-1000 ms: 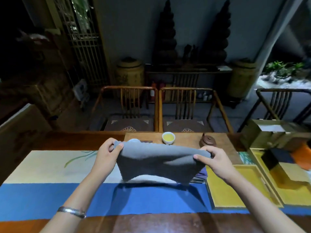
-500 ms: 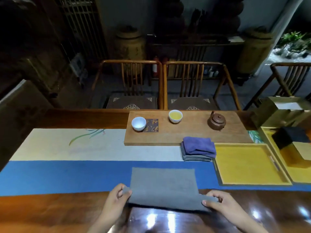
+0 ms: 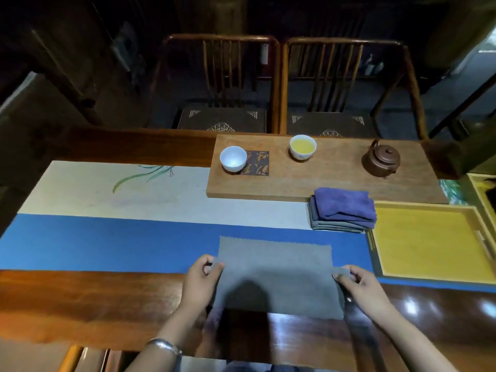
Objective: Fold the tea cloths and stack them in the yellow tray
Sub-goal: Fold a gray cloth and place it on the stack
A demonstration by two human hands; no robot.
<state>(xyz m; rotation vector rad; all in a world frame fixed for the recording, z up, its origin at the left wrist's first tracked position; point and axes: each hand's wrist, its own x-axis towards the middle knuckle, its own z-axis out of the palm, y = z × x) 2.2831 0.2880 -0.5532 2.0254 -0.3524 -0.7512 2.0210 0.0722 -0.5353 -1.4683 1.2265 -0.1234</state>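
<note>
Head view: grey cloth now pulled nearer, half-folded.

head view: worn on the person's head, only one view so nothing shared | faces forward and steeply down across the table toward two chairs on the far side | near: both forearms enter from the bottom edge | wide angle: table edges bow, corners dark
</note>
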